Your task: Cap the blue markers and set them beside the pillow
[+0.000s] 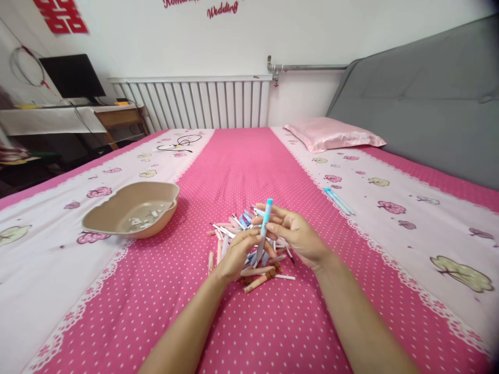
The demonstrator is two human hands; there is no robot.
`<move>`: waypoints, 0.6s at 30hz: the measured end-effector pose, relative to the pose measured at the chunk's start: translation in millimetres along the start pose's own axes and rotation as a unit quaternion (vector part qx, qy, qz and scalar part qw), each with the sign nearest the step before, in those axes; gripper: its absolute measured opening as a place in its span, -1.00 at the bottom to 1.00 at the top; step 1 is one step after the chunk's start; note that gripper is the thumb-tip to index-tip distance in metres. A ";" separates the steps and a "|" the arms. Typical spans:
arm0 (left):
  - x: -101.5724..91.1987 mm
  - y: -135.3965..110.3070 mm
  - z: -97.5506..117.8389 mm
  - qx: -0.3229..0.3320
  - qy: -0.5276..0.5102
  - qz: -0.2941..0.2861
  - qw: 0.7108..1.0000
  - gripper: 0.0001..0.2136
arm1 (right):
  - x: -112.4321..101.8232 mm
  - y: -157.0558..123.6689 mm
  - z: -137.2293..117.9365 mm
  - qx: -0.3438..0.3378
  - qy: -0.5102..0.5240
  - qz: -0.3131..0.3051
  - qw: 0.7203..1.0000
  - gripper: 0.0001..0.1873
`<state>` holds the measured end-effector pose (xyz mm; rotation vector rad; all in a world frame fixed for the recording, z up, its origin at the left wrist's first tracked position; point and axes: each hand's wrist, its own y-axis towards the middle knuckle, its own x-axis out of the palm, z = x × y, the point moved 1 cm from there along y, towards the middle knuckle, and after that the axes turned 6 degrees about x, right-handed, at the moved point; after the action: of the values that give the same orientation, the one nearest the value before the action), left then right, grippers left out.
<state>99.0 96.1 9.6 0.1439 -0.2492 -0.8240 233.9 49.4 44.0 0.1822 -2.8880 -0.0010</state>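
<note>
A pen with a bright blue end (267, 214) is held nearly upright between my two hands, above a heap of pens and pen parts (226, 228) on the bed. The fingers of my left hand (238, 253) close on its lower part. My right hand (298, 234) pinches it higher up, just under the blue end. Beneath them the heap mixes white sticks, pink and orange barrels and blue pieces; my hands hide part of it. An orange-brown pen (259, 281) lies at the near side of the heap.
To the left stands a beige plastic basin (156, 223) with small white pieces inside. Two light-blue pens (338, 201) lie on the right. A black cable (187, 140) rests on the far left of the pink bedspread (241, 161). A pink pillow (335, 134) is by the grey headboard (421, 98).
</note>
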 end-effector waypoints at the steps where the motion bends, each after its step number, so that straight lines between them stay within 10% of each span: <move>1: -0.2 -0.2 -0.4 -0.001 -0.007 -0.006 1.000 -0.79 | -0.3 0.0 0.1 0.000 -0.001 0.003 1.000 -0.47; 18: 0.7 0.5 -2.5 -0.009 0.034 0.019 0.999 -0.68 | -4.5 2.5 -0.3 -0.004 -0.033 0.149 0.988 -0.50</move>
<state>100.5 96.0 7.4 0.1507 -0.1798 -0.7825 238.0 52.4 43.3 -0.2554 -2.9506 0.0349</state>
